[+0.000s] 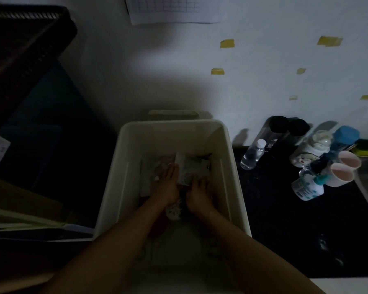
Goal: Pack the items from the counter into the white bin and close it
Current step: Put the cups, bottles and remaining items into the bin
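Observation:
The white bin (123,166) stands open in the middle of the dim scene, and both my arms reach down into it. My left hand (168,185) lies with straight fingers on pale packets (153,168) at the bin's bottom. My right hand (200,194) rests on a whitish pouch (191,166) beside it, its fingers bent over the pouch's near edge. Something red (157,225) and a patterned item (174,211) lie under my wrists. No lid shows on the bin.
On the dark counter (295,240) to the right stand a small clear bottle (253,153), a tall dark bottle (274,134), two pink cups (344,168), a blue-capped jar (344,136) and a white bottle (306,187). A dark crate (23,45) looms at left.

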Demonstrator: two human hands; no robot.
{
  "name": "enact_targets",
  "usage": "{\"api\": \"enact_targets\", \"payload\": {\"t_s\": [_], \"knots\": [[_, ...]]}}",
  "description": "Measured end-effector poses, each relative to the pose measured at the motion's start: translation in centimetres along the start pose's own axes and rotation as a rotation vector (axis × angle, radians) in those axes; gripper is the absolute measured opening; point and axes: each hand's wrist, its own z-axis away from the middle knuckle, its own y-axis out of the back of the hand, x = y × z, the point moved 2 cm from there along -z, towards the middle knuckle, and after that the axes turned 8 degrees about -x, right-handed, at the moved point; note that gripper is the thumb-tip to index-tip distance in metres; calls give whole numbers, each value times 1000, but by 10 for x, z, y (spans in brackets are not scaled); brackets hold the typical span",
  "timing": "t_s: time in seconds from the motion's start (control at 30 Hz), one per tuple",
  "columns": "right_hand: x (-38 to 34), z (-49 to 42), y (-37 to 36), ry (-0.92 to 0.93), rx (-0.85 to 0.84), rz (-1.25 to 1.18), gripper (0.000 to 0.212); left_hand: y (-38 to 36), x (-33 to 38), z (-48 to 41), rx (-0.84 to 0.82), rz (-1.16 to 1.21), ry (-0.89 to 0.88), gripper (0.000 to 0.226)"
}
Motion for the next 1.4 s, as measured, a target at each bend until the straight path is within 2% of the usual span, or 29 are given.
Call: {"api": "enact_targets", "payload": {"t_s": [0.17, 0.4, 0.57, 0.7, 0.87, 1.0, 1.23, 1.4], "knots": [[5, 10, -7, 42, 11, 72, 78, 0, -2, -2, 0, -4, -3, 87], [5, 10, 6, 54, -119, 62, 87, 2, -4, -9, -74, -1, 25, 99], [-1, 18, 18, 85, -138, -1, 84, -1, 0, -3, 16, 86, -51, 85], [-3, 28, 28, 139, -100, -26, 82, -5, -2, 9, 99, 224, -147, 83], [-9, 42, 40, 233, -76, -89, 76, 9, 3, 28, 223, 251, -212, 80], [-15, 58, 50, 321, 46, -63, 73, 18, 12, 42, 237, 301, -240, 75], [-21, 78, 70, 498, 117, -36, 58, 28, 42, 62, 312, 260, -283, 66], [-19, 86, 104, 535, 182, 44, 69, 48, 61, 58, 335, 104, -321, 76]]}}
